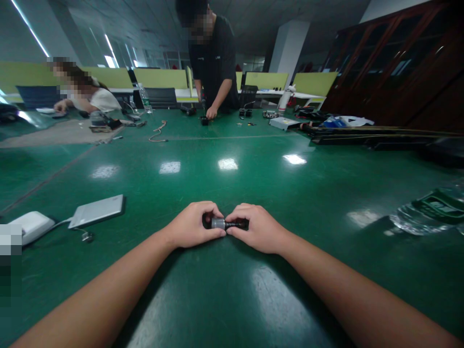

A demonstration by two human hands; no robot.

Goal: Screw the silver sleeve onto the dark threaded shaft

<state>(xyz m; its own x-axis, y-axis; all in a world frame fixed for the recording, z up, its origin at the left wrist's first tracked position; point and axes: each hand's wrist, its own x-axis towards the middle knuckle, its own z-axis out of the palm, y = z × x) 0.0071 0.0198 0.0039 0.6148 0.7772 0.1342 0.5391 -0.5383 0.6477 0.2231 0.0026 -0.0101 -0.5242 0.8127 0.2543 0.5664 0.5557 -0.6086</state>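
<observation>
Between my two hands, low over the green table (217, 183), lies a small dark device with a silver cylinder (218, 223) and a thin dark rod (235, 224) to its right. My left hand (195, 224) curls round the cylinder end, thumb below and fingers above. From the right, my right hand (259, 227) pinches the rod side the same way. The fingertips of both hands nearly meet at the middle. My palms partly hide the outer ends of the device.
A silver power bank (97, 211) and a white device (36, 227) sit at the left, joined by a cable. A water bottle (431, 210) lies at the right. Across the table a person (217, 63) handles a black part (204, 121); another person (90, 92) sits far left.
</observation>
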